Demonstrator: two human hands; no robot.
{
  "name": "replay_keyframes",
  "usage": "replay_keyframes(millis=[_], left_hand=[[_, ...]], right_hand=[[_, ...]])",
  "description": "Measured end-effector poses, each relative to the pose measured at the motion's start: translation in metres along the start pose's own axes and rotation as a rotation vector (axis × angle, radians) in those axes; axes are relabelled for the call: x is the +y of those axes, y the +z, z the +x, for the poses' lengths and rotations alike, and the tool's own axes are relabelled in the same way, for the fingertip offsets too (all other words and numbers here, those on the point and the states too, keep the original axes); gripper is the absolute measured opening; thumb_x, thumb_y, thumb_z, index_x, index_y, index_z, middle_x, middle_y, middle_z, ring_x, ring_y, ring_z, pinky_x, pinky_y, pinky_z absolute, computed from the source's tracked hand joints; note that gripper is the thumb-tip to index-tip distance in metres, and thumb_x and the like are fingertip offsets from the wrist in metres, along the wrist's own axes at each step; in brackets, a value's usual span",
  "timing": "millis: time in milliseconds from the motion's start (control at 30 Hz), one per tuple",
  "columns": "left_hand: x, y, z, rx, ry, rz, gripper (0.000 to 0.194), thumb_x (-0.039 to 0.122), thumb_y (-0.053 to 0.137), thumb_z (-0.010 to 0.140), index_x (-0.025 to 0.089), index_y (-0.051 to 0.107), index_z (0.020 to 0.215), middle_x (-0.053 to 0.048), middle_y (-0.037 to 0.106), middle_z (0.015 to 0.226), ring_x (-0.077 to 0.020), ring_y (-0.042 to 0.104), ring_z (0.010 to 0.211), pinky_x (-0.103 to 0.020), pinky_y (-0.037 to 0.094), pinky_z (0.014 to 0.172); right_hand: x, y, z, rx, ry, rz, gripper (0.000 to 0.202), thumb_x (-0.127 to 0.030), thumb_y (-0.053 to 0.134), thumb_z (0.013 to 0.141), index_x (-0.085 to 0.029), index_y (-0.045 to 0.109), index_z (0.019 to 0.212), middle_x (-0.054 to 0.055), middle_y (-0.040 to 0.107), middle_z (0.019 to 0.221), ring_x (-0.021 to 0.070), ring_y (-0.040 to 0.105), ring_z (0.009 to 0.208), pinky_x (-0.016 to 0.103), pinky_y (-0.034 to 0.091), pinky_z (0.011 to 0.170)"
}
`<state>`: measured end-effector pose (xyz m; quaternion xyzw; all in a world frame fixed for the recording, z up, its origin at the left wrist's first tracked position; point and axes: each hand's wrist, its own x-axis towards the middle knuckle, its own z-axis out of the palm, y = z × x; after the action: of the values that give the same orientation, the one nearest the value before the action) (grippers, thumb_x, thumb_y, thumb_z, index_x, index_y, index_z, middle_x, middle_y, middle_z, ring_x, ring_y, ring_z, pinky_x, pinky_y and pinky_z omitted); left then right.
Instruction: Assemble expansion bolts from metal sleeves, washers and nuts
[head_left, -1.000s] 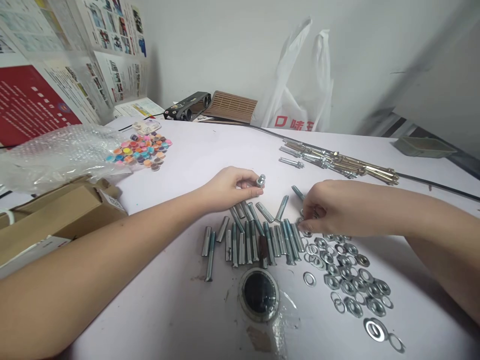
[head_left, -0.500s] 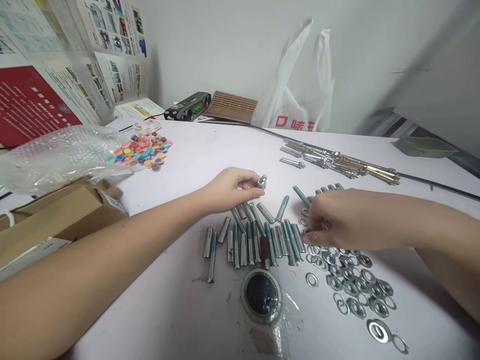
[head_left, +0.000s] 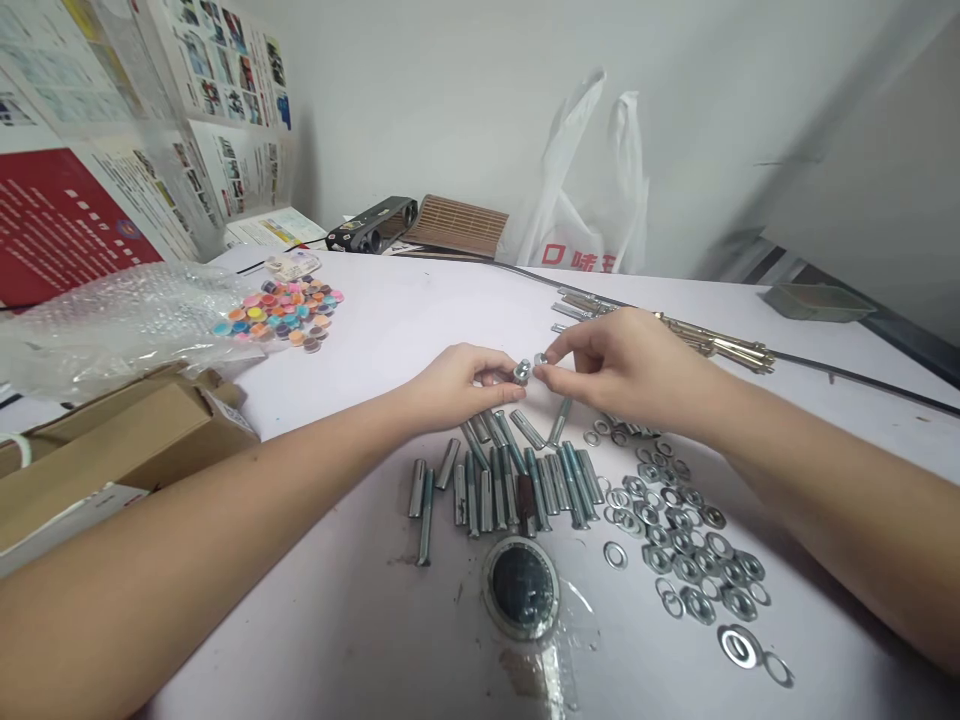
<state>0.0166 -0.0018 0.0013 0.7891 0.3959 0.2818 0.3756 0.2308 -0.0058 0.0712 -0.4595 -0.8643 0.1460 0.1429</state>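
My left hand (head_left: pixel 480 380) is closed round an expansion bolt (head_left: pixel 522 370), its threaded end and washer poking out past thumb and forefinger. Most of the bolt is hidden in the palm. Just to the right, my right hand (head_left: pixel 607 365) pinches a small metal ring (head_left: pixel 541 360) between thumb and fingertip, close beside the bolt's end; nut or washer, I cannot tell. Below the hands lie loose bolts (head_left: pixel 424 520) and metal sleeves (head_left: pixel 417 488) in a rough row. Nuts (head_left: pixel 699 605) and flat washers (head_left: pixel 615 555) are scattered to the right.
Assembled expansion bolts (head_left: pixel 720 345) are piled at the back right near a shallow tray (head_left: pixel 817 302). A round dark disc (head_left: pixel 523 588) is taped at the front. Colourful discs (head_left: pixel 289 310), bubble wrap (head_left: pixel 135 310) and a cardboard box (head_left: pixel 127 450) occupy the left. A plastic bag (head_left: pixel 585 210) stands behind.
My right hand has moved up and left from the loose nuts and washers to the bolt's end, bringing a small metal ring. The left hand still holds the bolt.
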Motion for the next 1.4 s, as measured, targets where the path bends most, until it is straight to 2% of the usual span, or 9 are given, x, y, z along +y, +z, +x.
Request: replay_keyframes(millis=[133,333,733,1000,1133,1200,1267,1333,1400], left_hand=[[-0.001,0.001,0.000,0.002,0.006,-0.016,0.020,0.034,0.063,0.082,0.014,0.068,0.084,0.003,0.049,0.066,-0.0103,0.042,0.063,-0.025,0.032,0.060],[-0.002,0.002,0.000,-0.017,0.017,-0.082,0.023,0.034,0.062,0.083,0.012,0.068,0.087,0.003,0.048,0.064,-0.0096,0.041,0.060,-0.024,0.032,0.058],[-0.003,0.001,0.000,-0.019,0.018,-0.068,0.024,0.036,0.063,0.082,0.013,0.068,0.087,0.004,0.046,0.064,-0.0097,0.040,0.060,-0.024,0.031,0.057],[0.000,0.000,0.000,-0.020,0.007,-0.084,0.022,0.035,0.064,0.082,0.013,0.068,0.082,0.003,0.050,0.065,-0.0095,0.041,0.060,-0.024,0.032,0.059],[0.001,0.000,0.000,-0.023,0.028,-0.069,0.022,0.033,0.063,0.083,0.013,0.067,0.074,0.003,0.051,0.062,-0.0092,0.041,0.059,-0.024,0.031,0.058],[0.000,-0.001,-0.001,-0.032,0.026,-0.067,0.024,0.034,0.063,0.084,0.013,0.067,0.074,0.003,0.051,0.061,-0.0093,0.041,0.058,-0.024,0.030,0.057],[0.000,-0.001,-0.001,-0.034,0.003,-0.073,0.023,0.035,0.063,0.084,0.013,0.070,0.080,0.003,0.052,0.062,-0.0096,0.042,0.058,-0.024,0.031,0.056],[-0.001,-0.001,-0.001,-0.031,-0.024,-0.076,0.023,0.034,0.063,0.083,0.013,0.073,0.086,0.002,0.055,0.064,-0.0101,0.045,0.060,-0.024,0.033,0.058],[-0.002,-0.001,-0.002,-0.030,-0.038,-0.073,0.024,0.035,0.064,0.083,0.013,0.074,0.086,0.001,0.056,0.065,-0.0107,0.046,0.061,-0.025,0.035,0.059]], right_hand=[[0.002,0.015,0.003,0.075,-0.029,0.057,0.022,-0.036,0.064,0.081,-0.020,0.074,0.092,-0.004,0.059,0.050,0.0095,0.049,0.045,0.027,0.036,0.049],[0.007,0.023,0.002,0.102,-0.077,0.173,0.025,-0.038,0.065,0.082,-0.019,0.075,0.095,-0.005,0.050,0.044,0.0083,0.041,0.042,0.026,0.033,0.046],[0.012,0.043,-0.004,0.140,0.036,0.512,0.031,-0.042,0.068,0.082,-0.019,0.074,0.101,-0.006,0.045,0.041,0.0078,0.035,0.038,0.026,0.030,0.041],[0.016,0.053,-0.006,0.154,0.094,0.641,0.038,-0.045,0.073,0.078,-0.017,0.073,0.103,-0.006,0.048,0.041,0.0083,0.039,0.037,0.025,0.033,0.040],[0.015,0.049,-0.007,0.096,0.022,0.659,0.060,-0.042,0.072,0.079,-0.016,0.059,0.131,-0.009,0.048,0.045,0.0084,0.041,0.040,0.025,0.037,0.044],[0.015,0.048,-0.009,0.059,-0.014,0.650,0.061,-0.040,0.070,0.081,-0.016,0.056,0.136,-0.008,0.049,0.046,0.0090,0.043,0.041,0.026,0.038,0.045],[0.015,0.047,-0.011,0.097,-0.023,0.619,0.049,-0.038,0.069,0.082,-0.015,0.065,0.125,-0.006,0.050,0.046,0.0090,0.043,0.041,0.026,0.038,0.045],[0.015,0.047,-0.012,0.179,0.007,0.598,0.031,-0.038,0.067,0.083,-0.015,0.074,0.103,-0.005,0.049,0.043,0.0085,0.042,0.038,0.025,0.034,0.041],[0.015,0.047,-0.013,0.223,0.060,0.621,0.026,-0.039,0.064,0.086,-0.015,0.073,0.091,-0.005,0.048,0.041,0.0079,0.040,0.035,0.024,0.030,0.036]])
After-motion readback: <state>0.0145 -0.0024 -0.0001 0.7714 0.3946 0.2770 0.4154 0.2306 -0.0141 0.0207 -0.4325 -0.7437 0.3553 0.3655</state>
